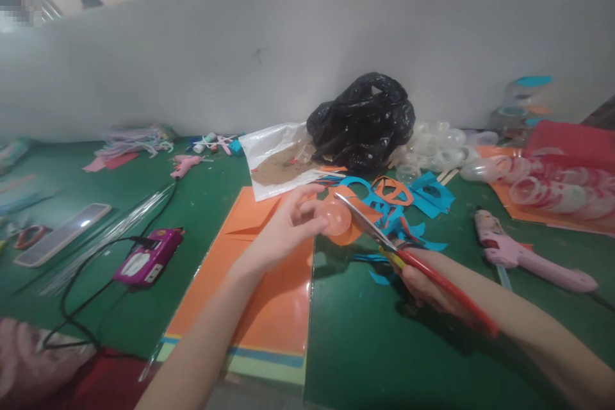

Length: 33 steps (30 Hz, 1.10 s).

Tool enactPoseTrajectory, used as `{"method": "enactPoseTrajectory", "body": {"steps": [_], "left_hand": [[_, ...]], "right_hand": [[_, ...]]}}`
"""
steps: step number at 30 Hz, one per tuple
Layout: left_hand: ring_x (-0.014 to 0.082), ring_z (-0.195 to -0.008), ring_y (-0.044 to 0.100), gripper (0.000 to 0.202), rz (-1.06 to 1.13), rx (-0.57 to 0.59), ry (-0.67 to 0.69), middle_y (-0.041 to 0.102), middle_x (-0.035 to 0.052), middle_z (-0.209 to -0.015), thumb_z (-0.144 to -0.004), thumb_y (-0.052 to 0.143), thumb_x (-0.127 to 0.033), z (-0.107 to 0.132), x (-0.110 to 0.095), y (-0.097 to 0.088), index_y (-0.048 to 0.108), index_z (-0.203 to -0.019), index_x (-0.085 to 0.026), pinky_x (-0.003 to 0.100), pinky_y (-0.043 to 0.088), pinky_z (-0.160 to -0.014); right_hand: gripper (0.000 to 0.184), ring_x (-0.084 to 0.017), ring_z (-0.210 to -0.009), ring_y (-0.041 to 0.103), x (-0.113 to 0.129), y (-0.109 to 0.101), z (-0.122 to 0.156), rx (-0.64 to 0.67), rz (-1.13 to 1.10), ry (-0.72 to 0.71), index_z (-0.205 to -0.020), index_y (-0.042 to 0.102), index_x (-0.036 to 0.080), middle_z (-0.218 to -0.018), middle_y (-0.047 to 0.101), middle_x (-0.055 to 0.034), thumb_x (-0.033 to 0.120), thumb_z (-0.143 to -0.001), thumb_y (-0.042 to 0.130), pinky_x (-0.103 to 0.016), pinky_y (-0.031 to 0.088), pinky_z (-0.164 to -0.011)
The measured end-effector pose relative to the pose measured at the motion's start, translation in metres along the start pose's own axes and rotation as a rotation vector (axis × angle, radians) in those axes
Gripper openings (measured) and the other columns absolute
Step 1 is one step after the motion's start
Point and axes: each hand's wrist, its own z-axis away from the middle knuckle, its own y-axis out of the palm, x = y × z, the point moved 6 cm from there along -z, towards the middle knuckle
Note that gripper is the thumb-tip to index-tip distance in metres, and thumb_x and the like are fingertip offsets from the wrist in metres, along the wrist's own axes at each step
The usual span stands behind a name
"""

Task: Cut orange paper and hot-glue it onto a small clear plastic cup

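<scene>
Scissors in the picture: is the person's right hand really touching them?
Touching. The head view shows the right hand gripping the scissors at the end away from the blades, skin against the red part.

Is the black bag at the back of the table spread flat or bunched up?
Bunched up: the black bag rises in a crinkled heap, with shiny folds all over. Whether anything is inside, I cannot tell.
</scene>
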Motion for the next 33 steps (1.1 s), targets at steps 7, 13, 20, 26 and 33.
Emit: {"method": "enactPoseTrajectory", "body": {"steps": [7,13,20,26,33], "left_hand": [[0.0144,-0.079,0.058,0.05,-0.001,-0.054,-0.009,0.065,0.0002,-0.091,-0.086,0.078,-0.041,-0.001,0.004,-0.002,0.055,-0.128,-0.026,0.032,0.042,-0.078],[0.0156,-0.088,0.061,0.054,0.003,-0.063,-0.006,0.067,0.002,-0.099,-0.086,0.079,-0.042,-0.001,0.007,-0.003,0.053,-0.131,-0.026,0.034,0.043,-0.086],[0.014,-0.088,0.058,0.055,-0.056,0.002,-0.029,0.067,0.0013,-0.102,-0.087,0.078,-0.041,-0.001,0.006,-0.002,0.051,-0.134,-0.028,0.032,0.042,-0.086],[0.0144,-0.088,0.061,0.053,-0.046,0.019,0.0,0.069,0.0028,-0.103,-0.086,0.078,-0.037,-0.001,0.003,0.001,0.052,-0.131,-0.026,0.031,0.043,-0.083],[0.0163,-0.092,0.065,0.049,-0.07,-0.026,-0.006,0.07,0.0033,-0.105,-0.086,0.078,-0.036,-0.002,0.004,0.0,0.055,-0.128,-0.026,0.033,0.047,-0.084]], "right_hand": [[0.077,-0.009,-0.044,0.037,-0.015,0.01,-0.006,0.065,-0.084,0.179,-0.08,0.047,0.023,-0.055,0.045,0.0052,0.099,-0.073,0.043,-0.022,0.031,-0.04],[0.065,-0.013,-0.057,0.048,0.003,0.0,0.002,0.04,0.004,0.071,-0.086,0.055,0.023,-0.069,0.055,0.0,0.087,-0.087,0.044,-0.026,0.043,-0.052],[0.064,-0.01,-0.052,0.04,0.001,0.002,0.004,0.065,0.066,0.072,-0.081,0.051,0.023,-0.065,0.049,0.0031,0.086,-0.089,0.04,-0.024,0.034,-0.047],[0.063,-0.007,-0.044,0.037,-0.019,0.008,-0.004,0.076,-0.065,0.259,-0.082,0.048,0.023,-0.057,0.042,0.0075,0.086,-0.082,0.051,-0.02,0.03,-0.039],[0.065,-0.009,-0.038,0.042,-0.012,0.008,-0.005,-0.013,-0.057,0.36,-0.078,0.052,0.023,-0.048,0.044,0.0074,0.087,-0.074,0.058,-0.021,0.036,-0.038]]}}
